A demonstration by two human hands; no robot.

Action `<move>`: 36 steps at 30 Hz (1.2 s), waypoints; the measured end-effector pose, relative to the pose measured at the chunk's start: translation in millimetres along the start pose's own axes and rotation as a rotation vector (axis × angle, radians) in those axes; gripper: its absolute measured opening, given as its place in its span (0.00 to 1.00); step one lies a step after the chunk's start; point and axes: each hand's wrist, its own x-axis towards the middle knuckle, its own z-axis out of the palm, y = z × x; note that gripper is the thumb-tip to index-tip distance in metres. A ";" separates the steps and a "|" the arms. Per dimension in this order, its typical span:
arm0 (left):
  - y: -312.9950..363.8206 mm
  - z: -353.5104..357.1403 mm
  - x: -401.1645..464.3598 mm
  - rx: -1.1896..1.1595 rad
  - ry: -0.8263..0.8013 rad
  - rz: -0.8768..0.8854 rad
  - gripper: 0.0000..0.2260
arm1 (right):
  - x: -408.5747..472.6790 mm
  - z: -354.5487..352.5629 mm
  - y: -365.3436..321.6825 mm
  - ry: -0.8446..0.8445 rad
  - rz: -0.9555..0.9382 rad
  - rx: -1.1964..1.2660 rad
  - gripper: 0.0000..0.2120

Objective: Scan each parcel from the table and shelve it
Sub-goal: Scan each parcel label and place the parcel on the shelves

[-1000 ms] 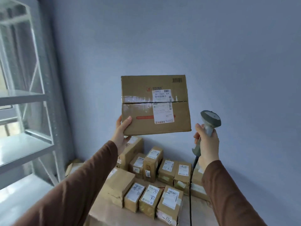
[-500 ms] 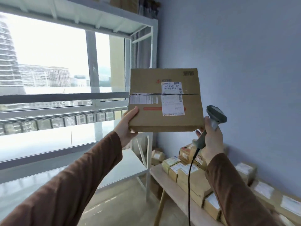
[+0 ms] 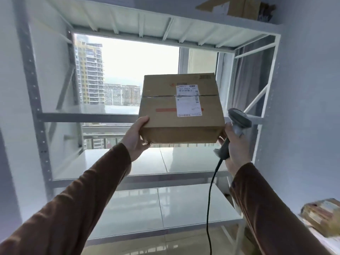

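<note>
The left hand (image 3: 136, 138) grips the lower left corner of a brown cardboard parcel (image 3: 181, 109), thumb on its top face and fingers curled beneath, holding it in the air in front of a white metal shelf unit (image 3: 265, 115). The parcel's top face, carrying a white shipping label (image 3: 188, 100) and a red stripe, is tilted toward the camera. The right hand (image 3: 237, 150) is clenched round the handle of a grey barcode scanner (image 3: 237, 124), just beside the parcel's lower right corner; whether it touches the parcel cannot be told. A black cable (image 3: 209, 203) hangs from the scanner. More parcels (image 3: 323, 216), blurred, lie at the lower right. Brown boxes (image 3: 237, 6) sit on the top shelf.
</note>
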 end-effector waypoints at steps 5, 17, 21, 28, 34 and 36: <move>29.5 -79.4 38.6 0.092 0.092 0.070 0.18 | 29.9 91.7 53.1 -0.099 0.018 0.037 0.16; 90.8 -209.9 151.6 0.224 0.217 0.249 0.20 | 118.7 265.6 156.6 -0.294 0.034 0.089 0.08; 110.4 -245.7 181.6 0.306 0.245 0.287 0.42 | 134.4 314.3 180.6 -0.344 0.044 0.098 0.11; 134.9 -325.7 225.1 0.311 0.266 0.369 0.53 | 135.4 401.1 219.3 -0.376 0.036 0.114 0.16; 163.6 -407.4 263.2 0.294 0.272 0.377 0.44 | 123.4 480.6 255.2 -0.343 0.072 0.102 0.12; 176.2 -435.5 278.2 0.299 0.275 0.368 0.45 | 119.8 510.9 264.0 -0.328 0.067 0.092 0.13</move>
